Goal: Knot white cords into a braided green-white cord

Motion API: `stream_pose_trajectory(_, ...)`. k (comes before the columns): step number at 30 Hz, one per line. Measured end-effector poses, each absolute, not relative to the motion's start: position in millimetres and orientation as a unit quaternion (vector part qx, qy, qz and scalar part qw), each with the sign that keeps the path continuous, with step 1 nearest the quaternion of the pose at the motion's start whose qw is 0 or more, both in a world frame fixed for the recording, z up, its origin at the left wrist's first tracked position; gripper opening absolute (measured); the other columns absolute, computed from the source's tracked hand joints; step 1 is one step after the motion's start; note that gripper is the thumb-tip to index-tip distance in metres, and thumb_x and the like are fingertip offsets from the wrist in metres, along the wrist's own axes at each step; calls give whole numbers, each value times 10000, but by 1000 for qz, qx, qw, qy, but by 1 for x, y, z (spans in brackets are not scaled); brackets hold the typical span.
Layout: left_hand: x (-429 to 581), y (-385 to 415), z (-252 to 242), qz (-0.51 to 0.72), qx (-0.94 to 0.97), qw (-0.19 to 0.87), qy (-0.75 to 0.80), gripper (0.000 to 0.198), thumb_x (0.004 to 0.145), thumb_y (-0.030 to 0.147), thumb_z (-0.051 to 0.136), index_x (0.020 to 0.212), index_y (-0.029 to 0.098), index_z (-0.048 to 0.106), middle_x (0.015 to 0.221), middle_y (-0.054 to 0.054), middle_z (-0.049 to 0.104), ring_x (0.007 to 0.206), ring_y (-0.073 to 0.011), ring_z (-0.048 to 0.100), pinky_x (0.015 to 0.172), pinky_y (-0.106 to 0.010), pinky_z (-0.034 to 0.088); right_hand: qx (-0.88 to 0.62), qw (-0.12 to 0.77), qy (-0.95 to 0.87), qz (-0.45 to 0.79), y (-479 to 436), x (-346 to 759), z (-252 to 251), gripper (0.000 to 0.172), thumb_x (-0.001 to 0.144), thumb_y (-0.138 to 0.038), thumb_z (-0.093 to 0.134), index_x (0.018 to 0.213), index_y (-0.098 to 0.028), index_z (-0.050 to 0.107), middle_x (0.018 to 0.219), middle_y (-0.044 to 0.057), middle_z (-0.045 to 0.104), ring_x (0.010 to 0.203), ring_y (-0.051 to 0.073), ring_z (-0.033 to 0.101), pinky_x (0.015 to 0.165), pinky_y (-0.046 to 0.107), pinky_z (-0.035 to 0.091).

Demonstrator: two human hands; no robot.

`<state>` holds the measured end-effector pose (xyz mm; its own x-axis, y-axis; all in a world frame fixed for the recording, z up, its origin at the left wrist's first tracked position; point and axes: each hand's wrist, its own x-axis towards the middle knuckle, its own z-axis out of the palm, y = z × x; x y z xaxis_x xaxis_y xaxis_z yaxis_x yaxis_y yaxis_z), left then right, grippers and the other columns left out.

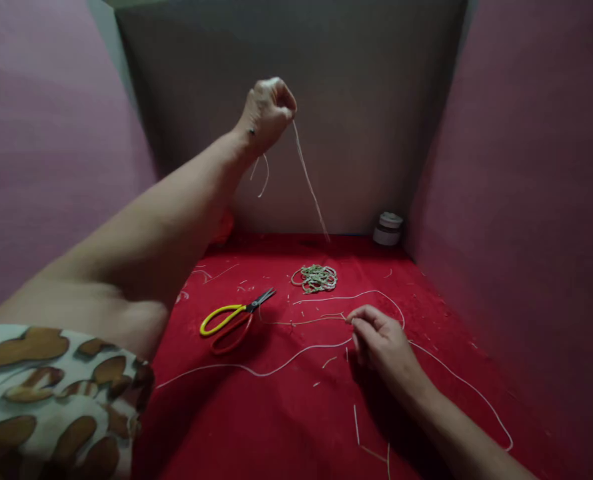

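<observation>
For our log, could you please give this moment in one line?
left hand: raised, gripping string | right hand: pinching strand on red cloth | scissors: lying apart

Only one view exists, from a camera worn on the person's head. It looks forward and down onto the red bench from quite near: the patterned sleeve fills the lower left corner. The left hand reaches the upper middle of the frame, the right hand the lower centre. The grey back wall closes the top.
</observation>
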<state>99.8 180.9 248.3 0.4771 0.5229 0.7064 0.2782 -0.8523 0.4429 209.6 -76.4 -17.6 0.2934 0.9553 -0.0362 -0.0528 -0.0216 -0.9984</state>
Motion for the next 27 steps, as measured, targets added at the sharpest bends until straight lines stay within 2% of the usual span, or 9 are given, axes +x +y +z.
stream_pose_trajectory(2, 111, 193, 214, 465, 851, 98, 225, 67, 753, 131, 489, 814, 152, 508, 748, 68, 496, 699, -27, 367, 636, -147, 274, -568, 550, -423, 443, -78, 205, -20, 107, 743, -296, 500, 761, -195, 530, 394, -56, 440, 322, 75, 387, 324, 184, 254)
stream_pose_trajectory(4, 115, 199, 168, 354, 896, -57, 263, 140, 827, 197, 420, 920, 168, 521, 838, 39, 544, 728, -47, 412, 656, -159, 298, -569, 538, -434, 444, -79, 203, -21, 95, 750, -289, 497, 759, -202, 533, 399, -53, 445, 334, 79, 392, 340, 193, 268)
stream_pose_trajectory(10, 79, 208, 35, 144, 945, -68, 286, 150, 776, 301, 519, 885, 218, 580, 744, -4, 628, 637, -131, 522, 577, -228, 306, -574, 544, -444, 421, -81, 202, -14, 115, 790, -263, 458, 794, -183, 540, 420, -61, 429, 364, 68, 383, 385, 190, 304)
stream_pose_trajectory(13, 52, 207, 14, 67, 954, -61, 286, 192, 789, 325, 502, 912, 211, 595, 783, -43, 650, 705, -168, 560, 645, -257, 355, -563, 567, -444, 406, -85, 205, -6, 121, 797, -272, 480, 813, -170, 544, 450, -63, 428, 383, 57, 372, 386, 178, 297)
stream_pose_trajectory(15, 41, 195, 17, 41, 957, -61, 280, 234, 776, 344, 524, 941, 198, 604, 922, -79, 649, 882, -213, 553, 772, -311, 370, -549, 586, -446, 396, -88, 207, 1, 122, 800, -275, 497, 821, -165, 544, 471, -57, 450, 396, 55, 385, 392, 175, 309)
stream_pose_trajectory(17, 38, 169, 27, 39, 961, -53, 270, 293, 762, 351, 546, 999, 187, 601, 1132, -106, 582, 1090, -261, 453, 910, -385, 318, -525, 603, -450, 398, -92, 209, 8, 115, 797, -273, 512, 821, -166, 546, 471, -52, 467, 397, 59, 401, 390, 177, 320)
stream_pose_trajectory(19, 45, 129, 38, 61, 967, 18, 247, 351, 765, 334, 548, 1067, 157, 580, 1195, -119, 539, 1142, -266, 405, 964, -416, 291, -482, 617, -451, 429, -98, 207, 16, 107, 793, -269, 519, 826, -172, 551, 459, -51, 470, 384, 64, 405, 375, 179, 316)
stream_pose_trajectory(23, 68, 33, 55, 35, 908, 405, 99, 477, 734, 314, 619, 1190, 233, 505, 1214, -51, 529, 1113, -186, 469, 934, -331, 370, -373, 638, -451, 500, -114, 197, 41, 89, 776, -266, 513, 799, -195, 560, 422, -64, 415, 341, 70, 388, 344, 186, 298)
stream_pose_trajectory(27, 64, -18, 63, -49, 785, 617, 36, 220, 749, 244, 614, 958, 174, 621, 802, -27, 622, 726, -117, 579, 705, -262, 454, -345, 677, -474, 444, -142, 194, 74, 78, 751, -229, 512, 763, -209, 586, 423, -54, 382, 352, 73, 402, 354, 197, 308)
